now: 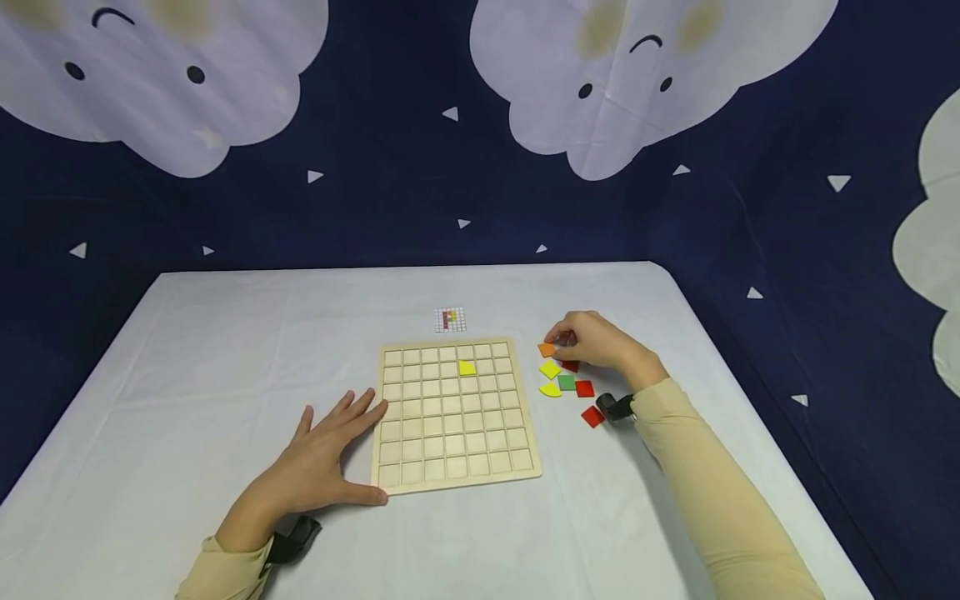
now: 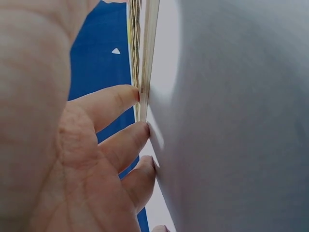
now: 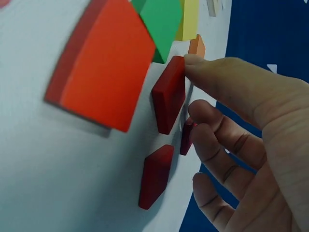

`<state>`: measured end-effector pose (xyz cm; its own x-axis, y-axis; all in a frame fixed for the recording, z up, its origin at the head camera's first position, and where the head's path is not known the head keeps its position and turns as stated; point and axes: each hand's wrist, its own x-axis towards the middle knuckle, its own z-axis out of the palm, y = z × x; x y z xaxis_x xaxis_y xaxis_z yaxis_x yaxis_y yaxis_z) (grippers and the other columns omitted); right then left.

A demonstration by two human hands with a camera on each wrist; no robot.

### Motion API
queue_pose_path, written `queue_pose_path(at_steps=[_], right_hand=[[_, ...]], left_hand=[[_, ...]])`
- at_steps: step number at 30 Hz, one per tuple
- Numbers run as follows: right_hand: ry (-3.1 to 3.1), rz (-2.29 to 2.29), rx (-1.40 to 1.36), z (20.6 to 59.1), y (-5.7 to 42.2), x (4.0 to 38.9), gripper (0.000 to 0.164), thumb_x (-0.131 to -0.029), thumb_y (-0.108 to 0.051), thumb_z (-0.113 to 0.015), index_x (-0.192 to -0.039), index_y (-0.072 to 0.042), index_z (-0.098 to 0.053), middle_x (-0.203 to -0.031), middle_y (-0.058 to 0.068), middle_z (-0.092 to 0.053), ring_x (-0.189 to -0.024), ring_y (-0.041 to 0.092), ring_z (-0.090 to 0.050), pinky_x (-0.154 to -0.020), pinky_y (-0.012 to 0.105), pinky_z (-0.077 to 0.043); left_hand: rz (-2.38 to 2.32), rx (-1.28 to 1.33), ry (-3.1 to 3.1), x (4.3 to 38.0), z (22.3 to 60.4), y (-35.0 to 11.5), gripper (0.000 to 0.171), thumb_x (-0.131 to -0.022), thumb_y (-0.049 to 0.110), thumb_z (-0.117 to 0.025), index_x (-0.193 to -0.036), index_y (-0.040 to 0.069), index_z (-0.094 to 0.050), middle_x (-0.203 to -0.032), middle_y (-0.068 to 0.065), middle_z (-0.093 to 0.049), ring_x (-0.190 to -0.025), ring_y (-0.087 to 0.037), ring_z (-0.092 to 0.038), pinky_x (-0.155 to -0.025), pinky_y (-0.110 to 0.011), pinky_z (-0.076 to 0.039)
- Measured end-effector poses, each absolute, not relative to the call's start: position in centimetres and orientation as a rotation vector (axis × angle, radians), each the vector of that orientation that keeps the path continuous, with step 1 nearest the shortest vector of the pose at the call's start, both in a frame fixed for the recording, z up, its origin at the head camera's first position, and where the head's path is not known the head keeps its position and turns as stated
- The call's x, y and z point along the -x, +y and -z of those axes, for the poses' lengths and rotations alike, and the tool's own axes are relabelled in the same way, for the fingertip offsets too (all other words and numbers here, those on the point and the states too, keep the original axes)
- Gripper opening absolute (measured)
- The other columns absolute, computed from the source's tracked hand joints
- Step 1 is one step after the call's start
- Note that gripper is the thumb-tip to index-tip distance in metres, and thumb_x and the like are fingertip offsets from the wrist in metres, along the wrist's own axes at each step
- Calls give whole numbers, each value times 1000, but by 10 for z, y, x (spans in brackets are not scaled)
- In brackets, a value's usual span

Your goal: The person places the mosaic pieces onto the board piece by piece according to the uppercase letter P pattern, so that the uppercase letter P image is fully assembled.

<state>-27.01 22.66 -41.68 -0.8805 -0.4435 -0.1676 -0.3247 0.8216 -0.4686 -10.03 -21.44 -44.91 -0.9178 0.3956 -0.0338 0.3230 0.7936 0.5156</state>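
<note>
A square wooden grid board (image 1: 457, 481) lies on the white table, with one yellow tile (image 1: 467, 367) in a cell near its top. My left hand (image 1: 318, 462) is spread along the board's left side, its fingertips and thumb at the edge; the left wrist view shows fingers (image 2: 118, 104) against that edge. To the right of the board, my right hand (image 1: 600, 342) pinches an orange tile (image 1: 547, 350) between thumb and forefinger. Below the thumb in the right wrist view is a dark red tile (image 3: 169, 96); the orange tile (image 3: 197, 47) shows beyond the thumb tip.
Yellow tiles (image 1: 550, 369), a green tile (image 1: 566, 382) and red tiles (image 1: 585, 389) lie loose beside the right hand. A small printed grid card (image 1: 450, 320) with coloured squares lies behind the board. A dark blue cloth (image 1: 390, 208) with clouds hangs past the table.
</note>
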Motion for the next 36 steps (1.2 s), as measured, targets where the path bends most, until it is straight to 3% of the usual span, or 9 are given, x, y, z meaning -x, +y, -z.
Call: queue_pose_path(at_steps=[5, 13, 21, 36], right_hand=[[2758, 655, 589, 417, 224, 270, 24, -94, -15, -81, -115, -4, -81, -100, 7, -71, -91, 20, -64, -83, 32, -56], [2783, 718, 641, 406, 212, 265, 23, -94, -16, -80, -114, -5, -82, -107, 7, -74, -99, 21, -69, -94, 42, -60], [2764, 752, 765, 402, 194, 260, 22, -94, -17, -81, -113, -7, -82, -103, 4, -73, -95, 20, -64, -88, 37, -57], [2686, 809, 876, 405, 153, 255, 22, -96, -20, -80, -115, -8, -81, -108, 5, -74, -98, 23, -67, -90, 36, -57]], left_hand=[[-753, -563, 2851, 100, 447, -213, 128, -58, 73, -96, -164, 20, -47, -175, -12, -36, -163, -47, -29, -117, -90, -10], [-721, -569, 2882, 102, 447, -213, 127, -59, 73, -95, -164, 20, -48, -174, -13, -38, -162, -48, -31, -115, -91, -12], [-730, -559, 2880, 101, 448, -212, 127, -59, 73, -95, -164, 20, -48, -174, -12, -38, -162, -47, -31, -115, -91, -12], [-781, -522, 2856, 100, 450, -211, 134, -58, 69, -98, -166, 14, -43, -175, -13, -36, -162, -47, -30, -118, -89, -8]])
